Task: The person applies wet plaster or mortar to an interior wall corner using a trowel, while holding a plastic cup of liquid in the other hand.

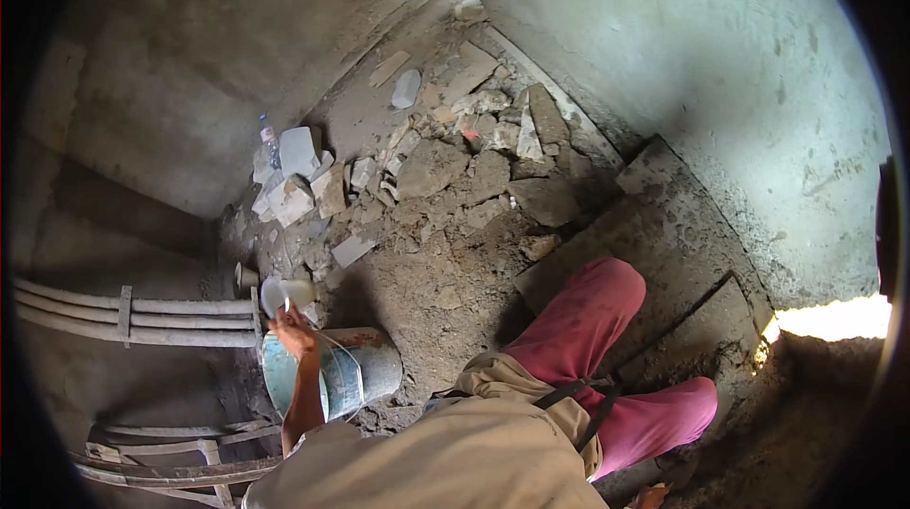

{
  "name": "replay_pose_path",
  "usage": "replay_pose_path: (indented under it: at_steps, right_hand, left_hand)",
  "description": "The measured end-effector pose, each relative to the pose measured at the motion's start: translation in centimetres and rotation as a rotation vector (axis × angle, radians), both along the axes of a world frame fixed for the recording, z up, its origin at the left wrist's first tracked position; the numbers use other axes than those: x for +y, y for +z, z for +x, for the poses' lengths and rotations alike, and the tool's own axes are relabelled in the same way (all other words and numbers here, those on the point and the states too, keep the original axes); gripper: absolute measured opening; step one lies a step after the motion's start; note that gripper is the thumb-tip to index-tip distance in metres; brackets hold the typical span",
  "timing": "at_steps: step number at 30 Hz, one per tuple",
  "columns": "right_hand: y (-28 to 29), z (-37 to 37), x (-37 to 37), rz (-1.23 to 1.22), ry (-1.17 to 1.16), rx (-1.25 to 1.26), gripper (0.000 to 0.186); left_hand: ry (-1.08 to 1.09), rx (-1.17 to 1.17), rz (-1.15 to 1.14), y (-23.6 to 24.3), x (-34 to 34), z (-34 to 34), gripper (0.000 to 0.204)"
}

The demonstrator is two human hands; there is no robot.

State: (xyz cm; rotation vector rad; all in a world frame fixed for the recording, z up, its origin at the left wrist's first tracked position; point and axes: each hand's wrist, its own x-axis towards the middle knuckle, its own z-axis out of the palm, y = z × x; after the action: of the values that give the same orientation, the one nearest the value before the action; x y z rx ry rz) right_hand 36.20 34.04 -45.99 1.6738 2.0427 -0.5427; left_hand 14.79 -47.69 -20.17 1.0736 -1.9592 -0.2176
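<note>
My left hand closes its fingers on a white cup-like container, slightly smeared by motion. The container is held just beyond a pale blue and grey bucket, whose thin wire handle hangs across its side. My left forearm passes over the bucket's left part; what the bucket holds I cannot see. At the lower edge, beside my pink-trousered leg, only a small piece of my right hand shows, and its fingers cannot be made out.
Broken slabs and rubble cover the ground ahead. A plastic bottle stands by pale blocks at the left wall. Wooden poles jut in from the left. Flat slabs lie along the right wall, and a small cup-shaped thing lies near the bucket.
</note>
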Motion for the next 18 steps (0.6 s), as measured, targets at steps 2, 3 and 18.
replay_pose_path:
  at_steps: [2, 3, 18]
  right_hand:
    - [0.0, -0.3, -1.1, -0.059, 0.036, -0.044, 0.046]
    - [0.0, -0.4, -1.1, -0.061, 0.036, -0.055, 0.046]
    - [0.6, 1.9, 3.6, -0.057, -0.026, -0.025, 0.043]
  left_hand:
    - [0.097, 0.259, -0.106, 1.7, -5.0, 6.8, 0.034]
    - [0.166, 0.314, -0.161, 2.1, -5.6, 8.2, 0.035]
    - [0.275, -0.381, 0.32, -3.2, -3.7, 20.3, 0.047]
